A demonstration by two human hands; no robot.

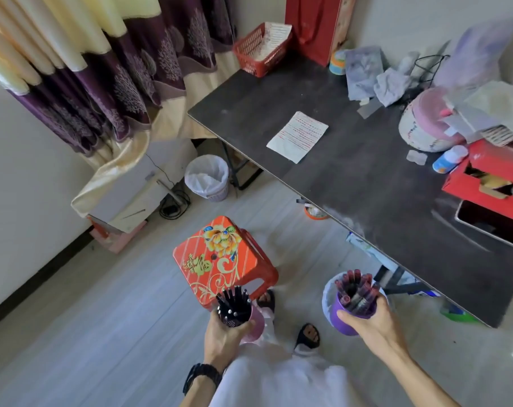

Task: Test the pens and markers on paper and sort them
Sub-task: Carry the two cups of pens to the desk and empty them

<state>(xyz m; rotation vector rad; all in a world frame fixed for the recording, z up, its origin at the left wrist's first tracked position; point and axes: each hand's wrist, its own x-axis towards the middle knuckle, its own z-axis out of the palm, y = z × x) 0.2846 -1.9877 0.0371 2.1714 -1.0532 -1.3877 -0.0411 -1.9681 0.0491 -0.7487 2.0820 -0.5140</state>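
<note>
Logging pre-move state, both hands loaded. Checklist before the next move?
1. Left hand grips pink cup of black pens: ok.
2. Right hand grips purple cup of red pens: ok.
3. Pens all inside the cups, none spilling: ok.
4. Paper lies flat on the table: ok.
5. Bare tabletop beside the paper for the cups: ok.
6. A free hand to test a pen: not ok, both are holding cups.

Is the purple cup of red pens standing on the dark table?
No, the right hand grips the purple plastic cup of red pens in the air, off the dark table.
</note>
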